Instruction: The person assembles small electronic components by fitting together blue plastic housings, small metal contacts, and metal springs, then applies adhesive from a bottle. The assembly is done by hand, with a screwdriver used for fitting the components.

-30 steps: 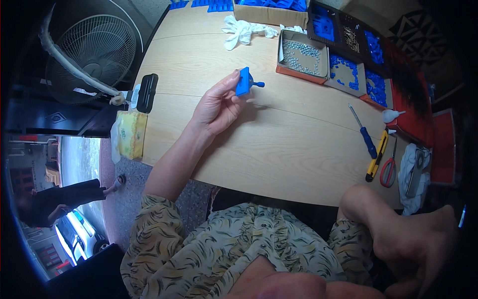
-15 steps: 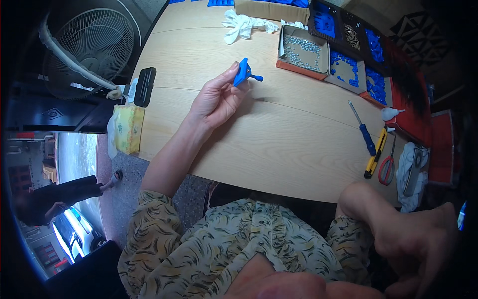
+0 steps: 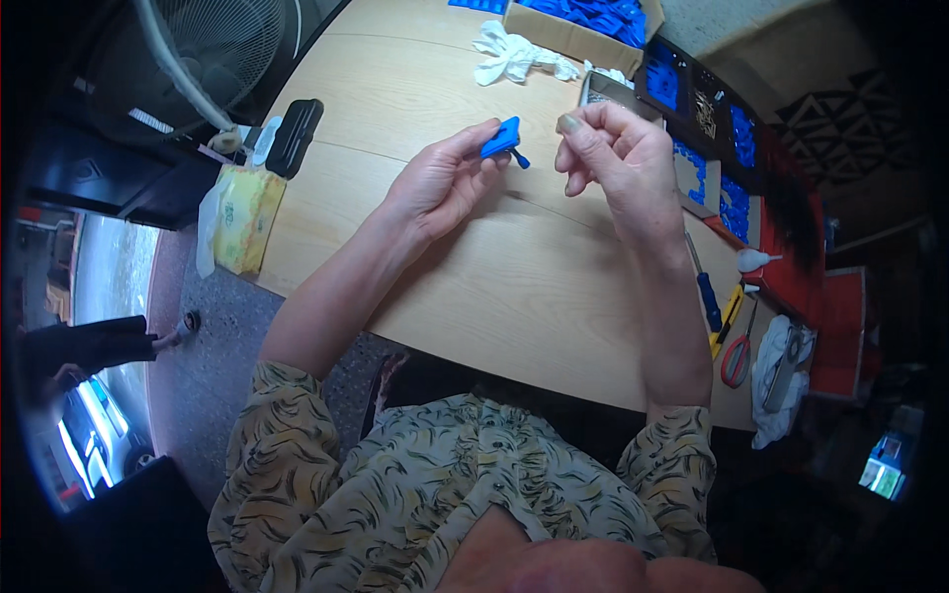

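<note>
My left hand [image 3: 445, 183] is closed on a small blue plastic part [image 3: 502, 136] above the middle of the table. The part has a flat plate and a thin stem with a rounded end that points down and to the right. Across from it, my right hand [image 3: 633, 163] is raised with thumb and fingers drawn together in a pinch. Whatever those fingertips hold, if anything, is too small to make out. The two hands are apart, and the right one partly covers a shallow box [image 3: 605, 87] behind it.
Boxes of blue parts [image 3: 734, 208] and a dark tray [image 3: 704, 99] line the table's right side. A screwdriver [image 3: 710, 301], yellow cutter [image 3: 729, 321] and red-handled scissors [image 3: 735, 361] lie at right. White gloves [image 3: 514, 54] lie at the back; a yellow tissue pack [image 3: 247, 217] sits at left.
My right hand has come up from the lower right to near the blue part, fingers pinched. My left hand has kept its hold, and the part is turned a little. The whole view has shifted.
</note>
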Tool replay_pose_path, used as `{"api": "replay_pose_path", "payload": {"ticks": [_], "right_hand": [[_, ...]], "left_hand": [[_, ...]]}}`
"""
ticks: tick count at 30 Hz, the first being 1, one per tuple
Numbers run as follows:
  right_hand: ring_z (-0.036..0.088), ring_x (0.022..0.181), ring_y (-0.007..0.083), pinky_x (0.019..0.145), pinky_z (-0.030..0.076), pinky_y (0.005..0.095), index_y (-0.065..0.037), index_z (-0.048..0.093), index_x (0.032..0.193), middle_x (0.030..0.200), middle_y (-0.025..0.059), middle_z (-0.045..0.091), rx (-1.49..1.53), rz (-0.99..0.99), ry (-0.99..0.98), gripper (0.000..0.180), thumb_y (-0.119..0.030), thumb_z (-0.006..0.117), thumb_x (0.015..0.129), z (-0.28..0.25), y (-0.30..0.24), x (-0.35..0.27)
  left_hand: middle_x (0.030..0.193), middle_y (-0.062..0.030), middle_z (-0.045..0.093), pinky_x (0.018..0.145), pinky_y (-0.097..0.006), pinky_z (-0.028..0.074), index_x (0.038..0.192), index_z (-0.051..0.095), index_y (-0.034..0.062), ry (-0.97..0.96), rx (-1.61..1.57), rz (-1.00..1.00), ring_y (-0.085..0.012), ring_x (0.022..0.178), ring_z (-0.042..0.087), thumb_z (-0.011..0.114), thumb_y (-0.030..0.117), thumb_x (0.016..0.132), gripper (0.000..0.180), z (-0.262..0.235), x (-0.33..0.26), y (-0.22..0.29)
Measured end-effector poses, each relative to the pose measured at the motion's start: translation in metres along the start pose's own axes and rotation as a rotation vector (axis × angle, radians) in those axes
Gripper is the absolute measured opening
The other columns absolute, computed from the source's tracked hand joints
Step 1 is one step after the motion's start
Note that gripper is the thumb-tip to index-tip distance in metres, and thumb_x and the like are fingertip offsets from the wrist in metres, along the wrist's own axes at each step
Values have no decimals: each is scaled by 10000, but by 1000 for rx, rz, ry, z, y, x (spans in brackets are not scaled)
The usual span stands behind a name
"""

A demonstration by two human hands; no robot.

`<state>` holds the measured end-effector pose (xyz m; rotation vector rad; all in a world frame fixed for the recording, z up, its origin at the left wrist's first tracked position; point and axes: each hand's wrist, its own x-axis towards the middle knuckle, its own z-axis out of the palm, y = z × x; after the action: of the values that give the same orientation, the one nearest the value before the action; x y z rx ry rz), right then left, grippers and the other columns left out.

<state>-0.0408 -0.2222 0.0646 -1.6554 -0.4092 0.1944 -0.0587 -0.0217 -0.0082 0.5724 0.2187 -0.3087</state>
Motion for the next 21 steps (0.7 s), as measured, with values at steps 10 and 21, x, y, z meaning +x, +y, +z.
{"api": "replay_pose_path", "payload": {"ticks": [10,21], "right_hand": [[585,587,66,528,495,199,49,637,952,710,56,640,48,85,-17,180,-129,614,960,12,19,2],[575,573,72,539,495,206,49,624,970,713,54,633,82,134,-31,184,-134,602,973,16,27,2]], "left_hand": [[987,-128,597,625,-141,610,1113,552,-78,-67,-66,-33,-115,760,662,575,113,985,232,-3,-3,4],[956,-99,597,601,-117,592,1098,571,-60,-6,2,-46,-91,763,653,586,117,977,215,1,-6,6]]}}
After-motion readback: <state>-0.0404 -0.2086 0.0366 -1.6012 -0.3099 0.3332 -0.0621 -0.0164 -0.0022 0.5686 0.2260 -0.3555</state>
